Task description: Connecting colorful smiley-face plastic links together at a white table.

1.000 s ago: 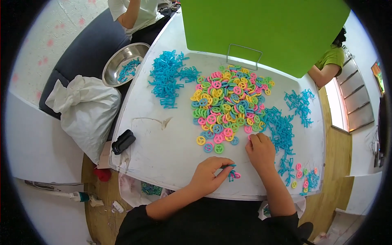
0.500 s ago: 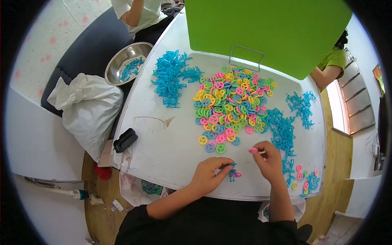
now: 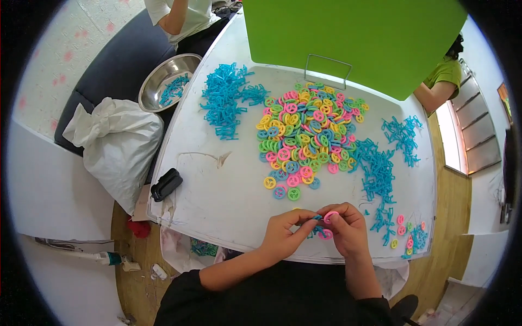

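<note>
Close to the table's near edge, my left hand (image 3: 281,237) pinches a small blue plastic piece (image 3: 317,218). My right hand (image 3: 350,232) is beside it, thumb and fingers closed on a pink spoked wheel (image 3: 330,216), which meets the blue piece or lies right against it; fingers hide the contact. Under the fingertips hangs a second pink wheel (image 3: 326,234) next to more blue plastic. Beyond my hands spreads a heap of pink, yellow, green and blue wheels (image 3: 307,133). To its right lies a long pile of blue plastic pieces (image 3: 376,174).
More blue pieces (image 3: 222,100) are heaped at the far left. A black holder (image 3: 167,185) sits by the left edge. At the lower right are wheels and blue parts (image 3: 417,239). A green board (image 3: 353,43) stands across the back. Off the table are a steel bowl (image 3: 149,89) and white sack (image 3: 122,146).
My right hand has moved left and down with the pink wheel, bringing it to the blue piece in my left hand. The left hand has shifted slightly right.
</note>
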Action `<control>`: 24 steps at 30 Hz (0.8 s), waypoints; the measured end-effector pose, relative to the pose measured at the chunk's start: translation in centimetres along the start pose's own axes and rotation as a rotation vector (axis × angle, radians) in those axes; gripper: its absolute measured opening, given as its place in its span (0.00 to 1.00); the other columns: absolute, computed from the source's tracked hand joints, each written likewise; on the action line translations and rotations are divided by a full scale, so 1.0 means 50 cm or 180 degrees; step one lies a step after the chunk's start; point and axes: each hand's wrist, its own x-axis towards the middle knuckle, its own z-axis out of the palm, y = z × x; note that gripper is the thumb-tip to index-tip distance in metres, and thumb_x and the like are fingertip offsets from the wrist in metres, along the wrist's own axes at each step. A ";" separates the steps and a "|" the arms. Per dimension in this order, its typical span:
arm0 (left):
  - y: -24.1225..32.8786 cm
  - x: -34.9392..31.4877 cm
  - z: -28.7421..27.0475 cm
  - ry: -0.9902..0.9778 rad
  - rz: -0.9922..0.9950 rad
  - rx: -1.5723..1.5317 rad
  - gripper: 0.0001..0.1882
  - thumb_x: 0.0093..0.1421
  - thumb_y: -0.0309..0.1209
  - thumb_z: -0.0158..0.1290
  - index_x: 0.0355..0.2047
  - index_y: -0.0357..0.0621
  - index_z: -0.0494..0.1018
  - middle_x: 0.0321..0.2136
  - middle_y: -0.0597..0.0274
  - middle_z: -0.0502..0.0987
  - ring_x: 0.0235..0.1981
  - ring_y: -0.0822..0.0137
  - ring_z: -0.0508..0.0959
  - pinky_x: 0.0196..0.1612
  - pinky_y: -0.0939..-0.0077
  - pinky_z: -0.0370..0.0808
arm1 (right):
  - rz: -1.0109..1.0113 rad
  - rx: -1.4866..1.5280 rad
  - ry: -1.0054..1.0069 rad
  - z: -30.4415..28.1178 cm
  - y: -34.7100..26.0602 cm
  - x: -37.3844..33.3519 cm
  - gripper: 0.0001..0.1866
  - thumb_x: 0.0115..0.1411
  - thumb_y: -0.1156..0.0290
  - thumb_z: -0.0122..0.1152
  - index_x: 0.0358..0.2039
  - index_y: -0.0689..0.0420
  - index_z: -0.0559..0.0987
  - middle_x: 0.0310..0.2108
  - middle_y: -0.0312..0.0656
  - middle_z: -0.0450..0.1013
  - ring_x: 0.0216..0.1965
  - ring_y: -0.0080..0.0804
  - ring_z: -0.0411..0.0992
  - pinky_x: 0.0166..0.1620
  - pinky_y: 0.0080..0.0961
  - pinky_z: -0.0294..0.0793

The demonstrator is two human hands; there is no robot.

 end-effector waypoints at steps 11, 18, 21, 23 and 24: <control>-0.014 -0.008 0.008 0.0150 0.0453 0.0379 0.10 0.62 0.25 0.59 0.43 0.37 0.79 0.33 0.57 0.82 0.35 0.66 0.81 0.38 0.74 0.76 | -0.0127 -0.0307 0.0217 0.014 0.035 -0.006 0.04 0.64 0.75 0.60 0.35 0.61 0.74 0.41 0.49 0.78 0.42 0.32 0.76 0.48 0.28 0.75; -0.008 -0.006 0.010 -0.0339 0.1975 0.1308 0.10 0.56 0.24 0.60 0.40 0.42 0.80 0.33 0.55 0.82 0.32 0.54 0.81 0.34 0.67 0.76 | -0.0004 -0.0336 0.0370 0.010 0.030 -0.009 0.05 0.65 0.75 0.60 0.35 0.60 0.73 0.37 0.48 0.78 0.36 0.29 0.76 0.41 0.25 0.77; 0.014 -0.024 0.019 -0.0051 0.1416 0.1161 0.10 0.55 0.22 0.61 0.39 0.43 0.81 0.32 0.57 0.82 0.31 0.56 0.81 0.34 0.67 0.76 | -0.0023 -0.0535 0.0318 0.014 0.025 -0.018 0.05 0.66 0.74 0.59 0.35 0.60 0.73 0.37 0.48 0.78 0.35 0.30 0.77 0.40 0.25 0.77; 0.022 -0.014 0.008 0.0187 0.0808 0.0753 0.10 0.54 0.20 0.61 0.37 0.43 0.81 0.30 0.59 0.81 0.31 0.57 0.81 0.34 0.67 0.76 | -0.0309 -0.0280 0.0429 0.016 0.007 -0.011 0.05 0.66 0.74 0.58 0.34 0.60 0.73 0.37 0.47 0.78 0.35 0.30 0.77 0.40 0.26 0.78; 0.023 -0.008 -0.002 0.0193 0.0807 0.0745 0.10 0.54 0.20 0.61 0.37 0.43 0.81 0.30 0.59 0.81 0.31 0.57 0.81 0.34 0.67 0.76 | -0.0570 0.0007 0.0587 0.017 -0.001 -0.015 0.05 0.66 0.74 0.58 0.34 0.60 0.73 0.37 0.47 0.78 0.36 0.31 0.77 0.40 0.26 0.78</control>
